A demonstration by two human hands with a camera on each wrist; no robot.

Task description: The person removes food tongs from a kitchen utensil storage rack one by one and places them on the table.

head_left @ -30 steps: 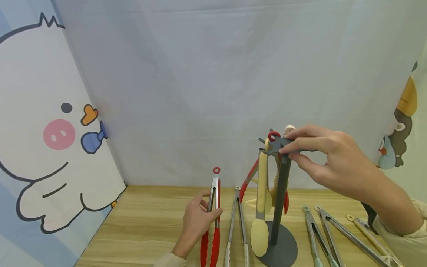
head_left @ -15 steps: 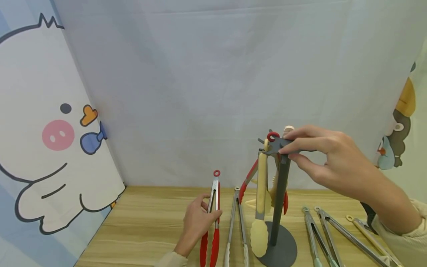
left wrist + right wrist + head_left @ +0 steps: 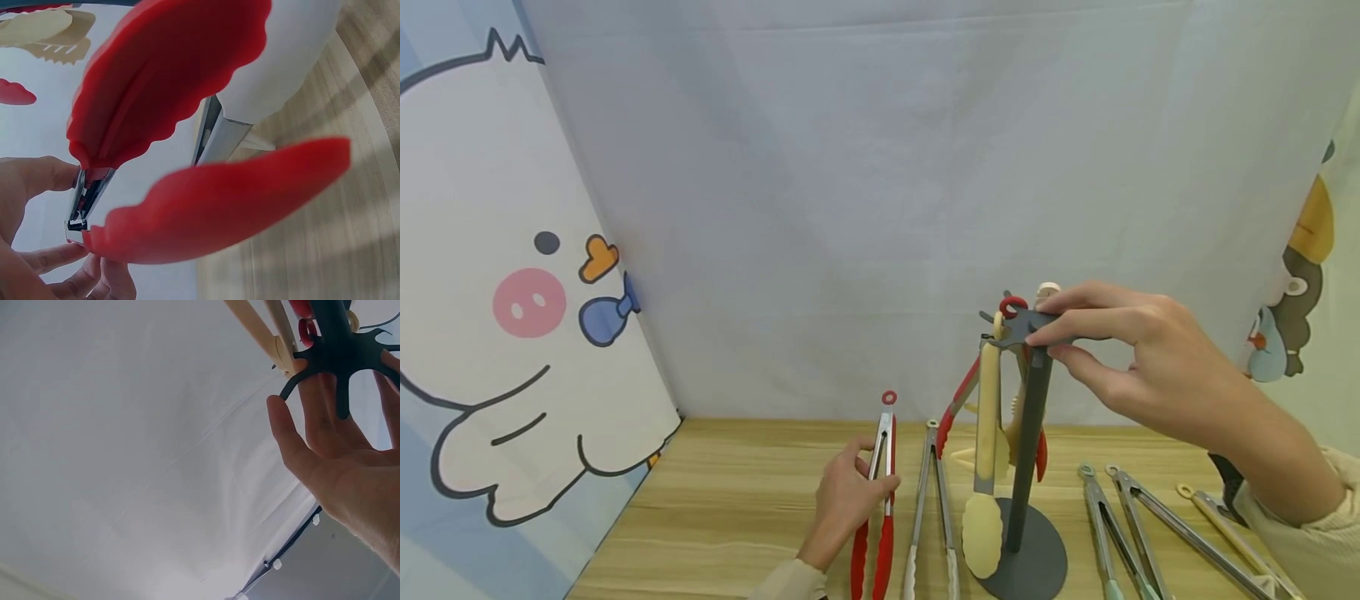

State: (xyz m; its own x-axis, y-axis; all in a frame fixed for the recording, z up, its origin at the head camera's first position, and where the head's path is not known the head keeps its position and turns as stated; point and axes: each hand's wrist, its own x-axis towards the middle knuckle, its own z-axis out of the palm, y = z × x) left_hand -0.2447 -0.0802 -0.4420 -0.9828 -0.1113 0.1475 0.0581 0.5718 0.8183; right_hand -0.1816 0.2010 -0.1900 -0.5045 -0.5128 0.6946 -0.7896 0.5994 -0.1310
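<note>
My left hand (image 3: pixel 848 502) grips the upper arms of red-tipped tongs (image 3: pixel 883 546), ring end up. In the left wrist view the two red scalloped heads (image 3: pixel 172 81) stand spread apart. My right hand (image 3: pixel 1153 367) pinches the hooked top (image 3: pixel 1018 325) of a dark grey stand (image 3: pixel 1028 467), thumb below and fingers above. The right wrist view shows the hooks (image 3: pixel 342 362) with fingers among them. From the stand hang pale yellow tongs (image 3: pixel 988 417) at the front. Red-handled tongs (image 3: pixel 958 408) and beige utensils hang behind, partly hidden by the post.
White-tipped tongs (image 3: pixel 931 483) stand spread between the left hand and the stand's round base (image 3: pixel 1048 550). To the right lie mint-tipped tongs (image 3: pixel 1101 517), a pair with long metal arms (image 3: pixel 1187 533) and yellow tongs (image 3: pixel 1232 529). A grey-white curtain (image 3: pixel 850 208) closes the back.
The red-tipped tongs have sunk slightly, their ring now lower against the curtain. My left hand has shifted very little; the right hand stays on the stand's top.
</note>
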